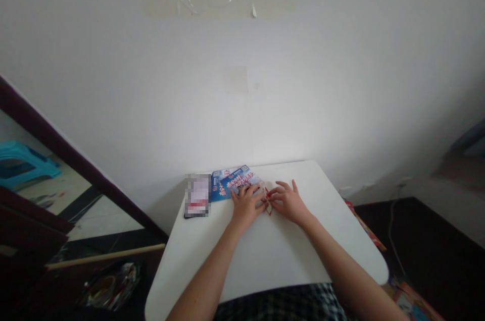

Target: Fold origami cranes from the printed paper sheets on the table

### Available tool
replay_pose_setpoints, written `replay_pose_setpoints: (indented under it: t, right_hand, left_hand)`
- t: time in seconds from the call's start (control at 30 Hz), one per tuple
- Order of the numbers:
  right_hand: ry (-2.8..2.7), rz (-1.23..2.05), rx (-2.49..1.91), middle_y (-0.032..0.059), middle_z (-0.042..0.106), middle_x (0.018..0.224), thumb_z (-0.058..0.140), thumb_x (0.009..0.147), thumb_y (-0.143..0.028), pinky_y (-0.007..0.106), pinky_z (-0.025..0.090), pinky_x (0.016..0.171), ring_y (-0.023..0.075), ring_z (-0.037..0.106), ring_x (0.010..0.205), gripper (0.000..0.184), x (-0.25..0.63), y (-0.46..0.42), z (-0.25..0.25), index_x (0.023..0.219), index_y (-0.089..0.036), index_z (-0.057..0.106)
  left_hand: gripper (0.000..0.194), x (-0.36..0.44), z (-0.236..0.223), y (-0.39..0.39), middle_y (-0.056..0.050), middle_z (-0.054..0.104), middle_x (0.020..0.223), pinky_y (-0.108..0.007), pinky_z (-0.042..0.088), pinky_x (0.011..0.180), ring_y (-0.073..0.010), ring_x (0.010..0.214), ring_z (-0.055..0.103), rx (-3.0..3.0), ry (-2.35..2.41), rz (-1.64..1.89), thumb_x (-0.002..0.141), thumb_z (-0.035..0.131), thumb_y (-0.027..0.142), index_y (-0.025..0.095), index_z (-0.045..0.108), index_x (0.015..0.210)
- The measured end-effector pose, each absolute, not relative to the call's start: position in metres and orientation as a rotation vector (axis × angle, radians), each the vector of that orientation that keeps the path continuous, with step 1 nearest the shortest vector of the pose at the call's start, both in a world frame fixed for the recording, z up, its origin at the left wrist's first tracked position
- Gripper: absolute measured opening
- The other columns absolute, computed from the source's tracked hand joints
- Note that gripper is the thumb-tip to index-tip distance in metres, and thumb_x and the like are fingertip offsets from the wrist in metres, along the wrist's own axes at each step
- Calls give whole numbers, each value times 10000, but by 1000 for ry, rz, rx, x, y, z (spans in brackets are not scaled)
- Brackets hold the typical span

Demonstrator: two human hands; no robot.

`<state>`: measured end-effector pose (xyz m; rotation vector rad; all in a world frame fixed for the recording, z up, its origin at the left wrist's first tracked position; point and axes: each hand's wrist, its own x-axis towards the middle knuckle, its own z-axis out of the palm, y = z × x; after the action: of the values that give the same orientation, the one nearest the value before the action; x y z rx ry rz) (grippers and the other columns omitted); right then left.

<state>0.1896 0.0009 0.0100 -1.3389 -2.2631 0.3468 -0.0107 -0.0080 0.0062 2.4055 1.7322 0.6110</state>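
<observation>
A small red and cream piece of paper [269, 208], apparently folded, lies on the white table between my two hands. My left hand [245, 206] bears on its left side with the fingertips, the other fingers bent over the edge of the blue cards. From the right, my right hand [291, 204] grips the paper with thumb and fingers, while its outer finger sticks up. My fingers cover much of the paper. Blue printed cards [223, 191] with pink blossoms overlap just behind my left hand.
A phone with a blurred screen [198, 196] lies at the table's back left. The white table [273, 260] stands against a wall [242, 124]. On the left are a blue plastic stool [28, 162], a wooden stick [109, 256] and a dark bag [109, 285]. A cable [393, 220] hangs at right.
</observation>
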Motion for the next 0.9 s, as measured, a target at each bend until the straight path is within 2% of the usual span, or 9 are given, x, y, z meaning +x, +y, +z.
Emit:
replay_pose_setpoints:
  t: [0.17,0.33,0.63,0.9]
  right_hand:
    - [-2119,554,-1392,18,743,1184,631,895,-345,775,38,1133,324,487,1357,152,191,10,-3,923,-335,780]
    - [-2051,602,-1382,17,749,1167,648,866,-331,762,21,1135,317,497,1351,133,190,12,-6,923,-318,768]
    - [-2021,662,-1393,17,745,1164,653,852,-338,778,-58,1107,316,492,1350,116,190,10,-2,901,-313,755]
    - [-2013,682,-1401,45,739,1173,646,850,-347,778,-59,1106,330,476,1358,133,190,10,-3,905,-300,758]
  left_hand:
    - [163,-12,1,-7,1,594,1420,-745,99,1166,-313,1349,429,2360,1689,685,856,701,454,352,762,969]
    - [232,-10,5,-9,-17,606,1398,-730,84,1179,-306,1340,445,2359,1670,704,843,731,400,383,753,1072]
    - [172,-12,7,-12,-8,623,1369,-743,51,1175,-310,1327,450,2415,1688,739,875,676,460,420,780,1006]
    - [164,-16,7,-11,-15,618,1370,-764,44,1167,-324,1338,448,2389,1715,706,849,701,485,431,791,976]
